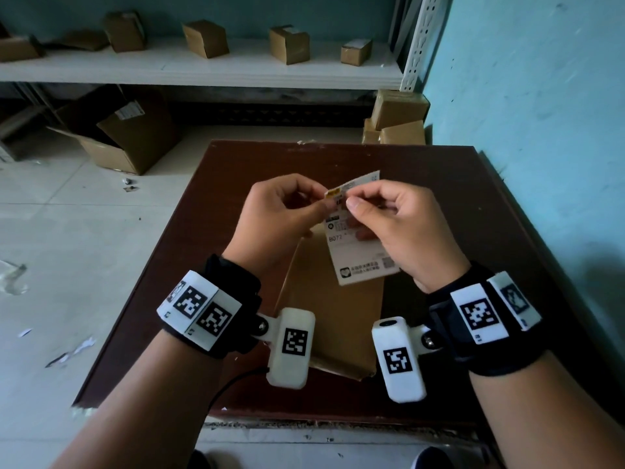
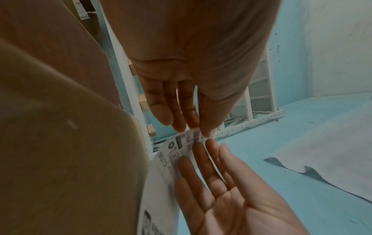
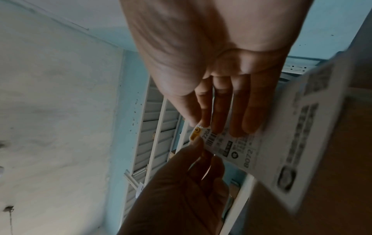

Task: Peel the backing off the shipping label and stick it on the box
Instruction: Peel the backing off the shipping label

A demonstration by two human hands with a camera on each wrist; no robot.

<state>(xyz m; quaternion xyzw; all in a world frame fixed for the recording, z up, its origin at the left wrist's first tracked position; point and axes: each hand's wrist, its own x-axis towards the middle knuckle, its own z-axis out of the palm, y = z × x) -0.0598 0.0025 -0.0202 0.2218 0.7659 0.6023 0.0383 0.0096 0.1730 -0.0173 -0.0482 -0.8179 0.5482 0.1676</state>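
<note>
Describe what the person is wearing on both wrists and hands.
Both hands are bare. Each wrist has a black strap: left wrist strap, right wrist strap. Each carries white blocks printed with black-and-white square codes and a white camera pod on a bracket. A thin black cable trails from the left pod.

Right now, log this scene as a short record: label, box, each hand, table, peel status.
label: held in the air above the box, printed side up
box: flat brown carton on the table, under the hands
left hand: pinches the label's top corner
right hand: pinches the same corner, other fingers behind the label
table: dark brown
peel status: corner only starting to split; label not on the box
</note>
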